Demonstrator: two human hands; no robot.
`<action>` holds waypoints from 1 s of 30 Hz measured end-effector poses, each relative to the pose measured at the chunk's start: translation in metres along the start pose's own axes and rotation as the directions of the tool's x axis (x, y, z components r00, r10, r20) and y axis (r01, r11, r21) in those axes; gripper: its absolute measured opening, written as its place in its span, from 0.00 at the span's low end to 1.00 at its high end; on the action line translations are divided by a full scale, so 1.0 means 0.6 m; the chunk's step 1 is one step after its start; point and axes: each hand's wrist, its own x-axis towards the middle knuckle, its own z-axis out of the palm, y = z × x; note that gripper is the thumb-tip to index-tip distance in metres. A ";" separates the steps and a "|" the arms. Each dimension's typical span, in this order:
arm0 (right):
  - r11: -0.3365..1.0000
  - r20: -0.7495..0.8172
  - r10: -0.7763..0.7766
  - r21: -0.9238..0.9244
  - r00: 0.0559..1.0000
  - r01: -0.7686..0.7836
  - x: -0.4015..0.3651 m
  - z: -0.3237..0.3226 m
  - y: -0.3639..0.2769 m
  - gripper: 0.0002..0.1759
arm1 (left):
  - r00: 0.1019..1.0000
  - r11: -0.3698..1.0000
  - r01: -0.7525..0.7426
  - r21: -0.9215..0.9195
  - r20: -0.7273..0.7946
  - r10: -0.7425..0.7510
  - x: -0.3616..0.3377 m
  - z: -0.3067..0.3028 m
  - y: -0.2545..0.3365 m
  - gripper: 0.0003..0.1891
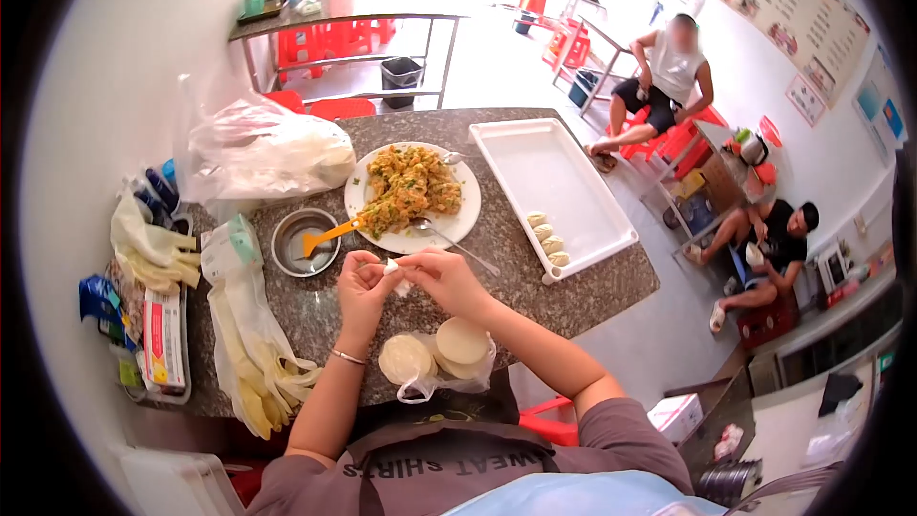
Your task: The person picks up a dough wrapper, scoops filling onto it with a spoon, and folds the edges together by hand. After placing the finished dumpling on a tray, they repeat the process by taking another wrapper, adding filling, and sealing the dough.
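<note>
While pale gloves (253, 363) lie at the left of the bench (592, 296), an orange spatula (336, 231) rests in a metal bowl (306, 273). The left hand (361, 287) and right hand (449, 282) pinch a small white piece (390, 268) between them, near the food plate (468, 203); right of them, a tray (544, 162) carries pleated dumplings (544, 231).
</note>
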 end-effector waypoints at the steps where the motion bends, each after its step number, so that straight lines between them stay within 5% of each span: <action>1: 0.996 0.008 0.069 0.061 0.998 -0.069 -0.007 -0.007 0.003 0.11 | 0.997 0.997 0.069 0.024 0.027 -0.070 -0.002 0.001 0.007 0.10; 7: 0.986 -0.404 0.144 0.136 0.903 -0.096 -0.109 -0.113 0.008 0.08 | 0.979 0.986 0.156 0.060 0.120 -0.162 -0.002 -0.001 -0.008 0.08; 9: 0.971 -0.576 0.233 0.176 0.784 -0.160 -0.173 -0.163 0.025 0.07 | 0.977 0.982 0.186 0.018 0.099 -0.187 -0.001 -0.002 -0.007 0.07; 13: 0.949 -0.865 0.144 -0.016 0.481 -0.314 -0.303 -0.269 0.129 0.05 | 0.971 0.976 0.220 0.000 0.092 -0.219 0.001 -0.001 -0.013 0.07; 15: 0.892 -0.897 0.112 -0.098 0.427 -0.440 -0.346 -0.308 0.179 0.06 | 0.969 0.972 0.235 -0.002 0.082 -0.234 0.003 -0.009 -0.012 0.07; 19: 0.845 -0.873 0.001 -0.260 0.487 -0.467 -0.341 -0.331 0.246 0.07 | 0.970 0.973 0.232 -0.011 0.082 -0.231 0.005 -0.017 -0.014 0.07; 21: 0.656 -0.807 -0.301 -0.562 0.509 -0.504 -0.322 -0.329 0.262 0.07 | 0.971 0.972 0.233 -0.035 0.068 -0.230 0.003 -0.025 -0.022 0.07; 22: 0.668 -0.793 -0.313 -0.574 0.522 -0.473 -0.327 -0.325 0.268 0.07 | 0.965 0.967 0.249 -0.049 0.103 -0.243 0.008 -0.027 -0.022 0.07; 24: 0.830 -0.896 -0.070 -0.296 0.439 -0.473 -0.328 -0.336 0.285 0.10 | 0.955 0.952 0.287 -0.110 0.114 -0.275 0.009 -0.028 -0.025 0.08; 27: 0.697 -0.864 0.141 -0.260 0.484 -0.668 -0.319 -0.333 0.237 0.13 | 0.959 0.958 0.270 -0.092 0.118 -0.259 0.011 -0.028 -0.024 0.09; 28: 0.694 -0.859 0.147 -0.263 0.490 -0.670 -0.318 -0.332 0.241 0.13 | 0.957 0.954 0.276 -0.114 0.125 -0.262 0.013 -0.030 -0.026 0.09; 30: 0.763 -0.873 -0.077 -0.363 0.482 -0.534 -0.321 -0.330 0.252 0.16 | 0.951 0.947 0.294 -0.130 0.140 -0.276 0.014 -0.036 -0.032 0.10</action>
